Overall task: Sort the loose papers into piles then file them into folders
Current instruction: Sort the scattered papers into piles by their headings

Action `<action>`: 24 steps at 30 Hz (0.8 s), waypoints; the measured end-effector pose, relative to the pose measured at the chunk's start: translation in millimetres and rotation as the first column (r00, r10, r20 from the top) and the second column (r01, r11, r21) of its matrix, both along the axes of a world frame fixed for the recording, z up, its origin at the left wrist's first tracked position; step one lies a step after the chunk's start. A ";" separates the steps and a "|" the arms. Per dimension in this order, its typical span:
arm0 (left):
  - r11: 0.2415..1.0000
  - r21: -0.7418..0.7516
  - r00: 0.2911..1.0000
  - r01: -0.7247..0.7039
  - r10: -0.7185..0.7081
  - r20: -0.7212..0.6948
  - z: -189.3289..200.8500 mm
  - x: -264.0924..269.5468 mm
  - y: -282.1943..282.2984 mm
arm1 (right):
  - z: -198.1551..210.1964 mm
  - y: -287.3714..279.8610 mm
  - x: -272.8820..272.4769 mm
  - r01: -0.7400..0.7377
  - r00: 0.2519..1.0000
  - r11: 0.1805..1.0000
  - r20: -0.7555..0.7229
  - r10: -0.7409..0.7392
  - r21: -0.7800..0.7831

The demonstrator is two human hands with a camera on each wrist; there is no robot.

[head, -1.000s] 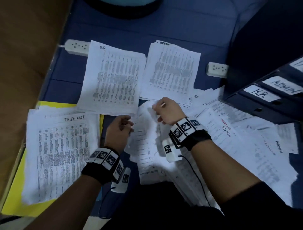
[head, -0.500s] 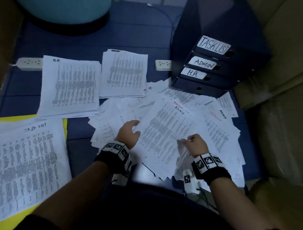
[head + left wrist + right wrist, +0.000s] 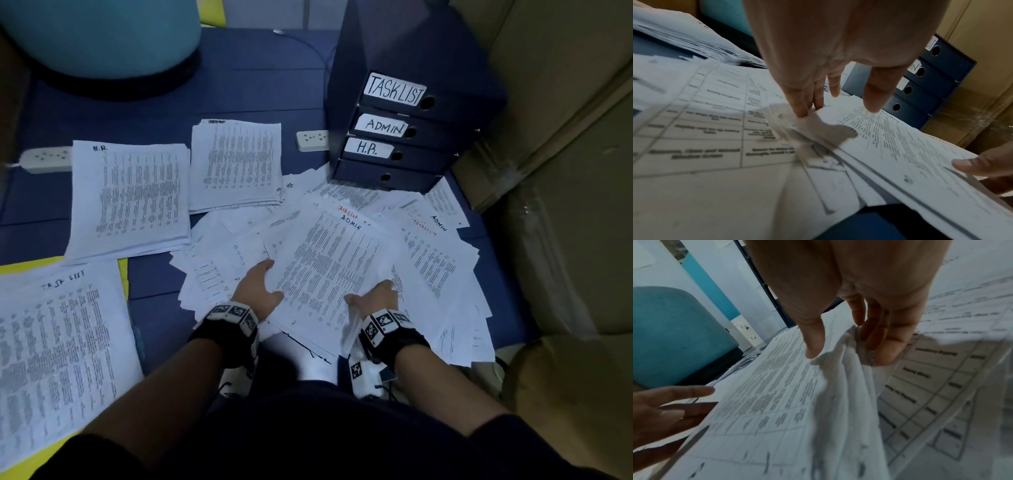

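Observation:
A loose heap of papers (image 3: 431, 260) is fanned out in front of me. Its top sheet (image 3: 329, 274), marked TASKLIST in red and ADMIN in black, is held by both hands. My left hand (image 3: 265, 281) grips its left edge, fingers (image 3: 803, 108) under the paper and thumb above. My right hand (image 3: 373, 294) pinches the lower right edge, thumb (image 3: 813, 345) on top, and the paper bunches there. Sorted piles lie to the left: H.R. (image 3: 130, 198), ADMIN (image 3: 236, 164) and TASK LIST (image 3: 58, 342) on a yellow folder (image 3: 123, 270). Dark box files (image 3: 445, 137) labelled TASKLIST, ADMIN and H.R. are stacked behind.
Two white power strips (image 3: 44, 159) (image 3: 311, 140) lie on the blue mat beyond the piles. A teal round seat (image 3: 102, 34) stands at the back left. Brown cardboard boxes (image 3: 565, 171) wall in the right side.
The view swung right, from the sorted piles to the loose heap. Both hands came down onto the heap and closed on the edges of the top sheet.

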State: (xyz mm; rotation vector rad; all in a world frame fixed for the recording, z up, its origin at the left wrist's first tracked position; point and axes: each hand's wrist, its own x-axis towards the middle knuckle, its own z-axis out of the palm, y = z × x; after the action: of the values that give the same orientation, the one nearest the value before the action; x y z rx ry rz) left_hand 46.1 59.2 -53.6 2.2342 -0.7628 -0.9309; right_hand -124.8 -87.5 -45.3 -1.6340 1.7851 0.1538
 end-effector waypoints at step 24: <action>0.999 0.000 0.990 0.033 -0.033 -0.135 3.1 11.8 8.0 | 18.2 -26.9 -27.1 -0.120 0.983 0.941 0.098 0.158 -0.317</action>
State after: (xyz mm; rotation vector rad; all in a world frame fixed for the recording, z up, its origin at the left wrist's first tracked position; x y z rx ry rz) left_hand 58.0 67.2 -50.4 2.1416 -0.7388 -1.0873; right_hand -151.9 -114.4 -27.1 -1.9481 1.6622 -0.1701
